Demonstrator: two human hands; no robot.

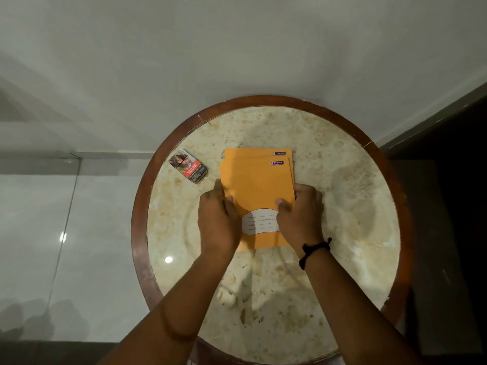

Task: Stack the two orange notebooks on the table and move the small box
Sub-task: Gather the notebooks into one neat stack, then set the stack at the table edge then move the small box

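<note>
Head view: both hands, left and right, pinch 2 notebooks lying stacked; box up-left of notebooks, nearer left hand.

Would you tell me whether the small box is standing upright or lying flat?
Lying flat: the small box shows its printed face upward on the table.
</note>
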